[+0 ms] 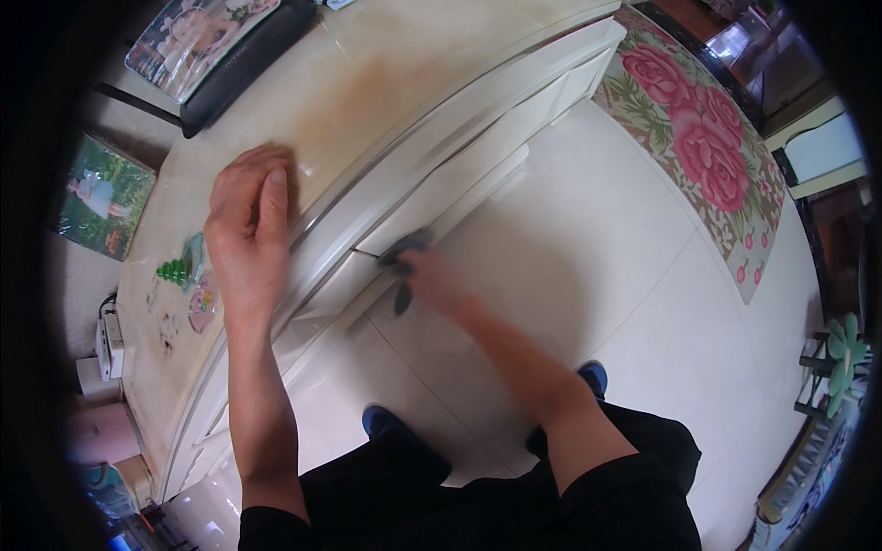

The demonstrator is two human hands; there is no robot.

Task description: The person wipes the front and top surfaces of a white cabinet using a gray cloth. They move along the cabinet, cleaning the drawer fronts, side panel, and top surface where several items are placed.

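My left hand point(251, 196) rests on the top of a low white cabinet point(324, 172), near its front edge. Its fingers are curled in, and nothing shows in them. Lower down, my right hand point(434, 275) is blurred and closed on a dark cloth point(408, 246). The cloth lies against the lower front of the cabinet, by the seam between two drawer fronts point(427, 213). A loose end of it hangs below my fingers. Left of my left wrist are a green tree-shaped ornament point(172, 270) and a pink clear dish point(202, 303).
A black-based stand with a picture point(207, 41) and a photo print point(107, 196) stand at the back of the cabinet top. A white box-shaped device point(110, 341) with a cable is at left. A rose-patterned mat point(703, 138) lies on the tiled floor point(620, 227). Green flower-shaped object point(844, 358) at right.
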